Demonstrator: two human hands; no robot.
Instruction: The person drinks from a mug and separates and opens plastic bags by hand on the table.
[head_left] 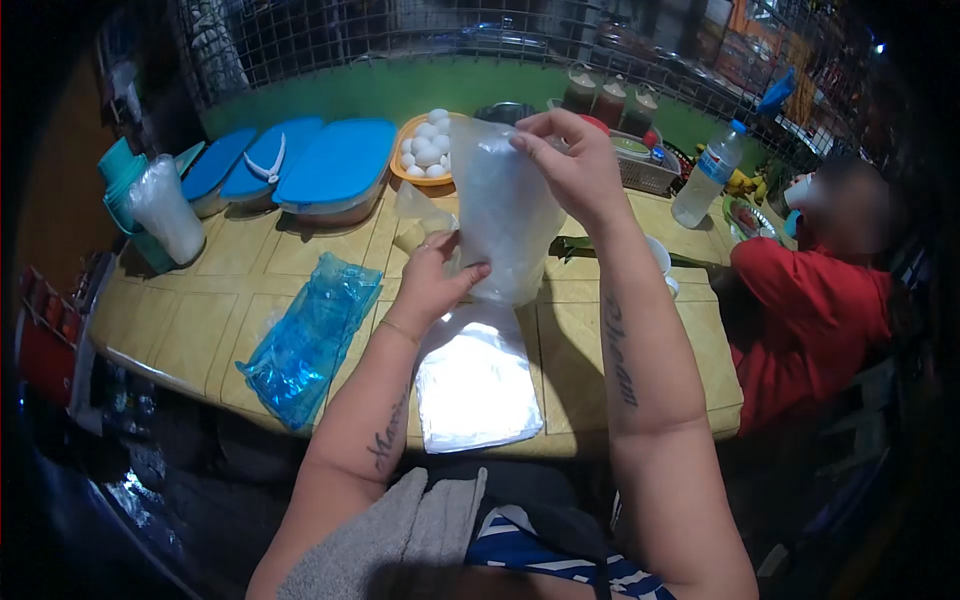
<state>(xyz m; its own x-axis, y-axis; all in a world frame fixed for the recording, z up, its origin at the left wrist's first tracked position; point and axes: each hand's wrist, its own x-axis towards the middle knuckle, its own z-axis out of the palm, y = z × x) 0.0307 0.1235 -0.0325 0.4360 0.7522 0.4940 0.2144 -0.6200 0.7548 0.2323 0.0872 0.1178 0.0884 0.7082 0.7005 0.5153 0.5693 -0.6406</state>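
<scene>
A clear plastic bag (505, 215) hangs upright in front of me, above the table. My right hand (575, 160) pinches its top edge between thumb and fingers. Lower down, my left hand (440, 275) grips the bag's left side, thumb across the front. A further piece of clear plastic (425, 212) sticks out beside the left fingers; I cannot tell whether it is part of the same bag. Below the hands lies a flat, shiny whitish stack of sheets or bags (478, 385). To its left is a crumpled blue plastic packet (310, 340).
Blue-lidded containers (335, 160), a teal jug (125, 185) and an orange bowl (432, 180) of eggs (428, 153) stand along the back. A water bottle (708, 175) and sauce jars (610, 100) are at the right. A person in a red shirt (815, 320) sits at the right end of the tiled table (210, 315).
</scene>
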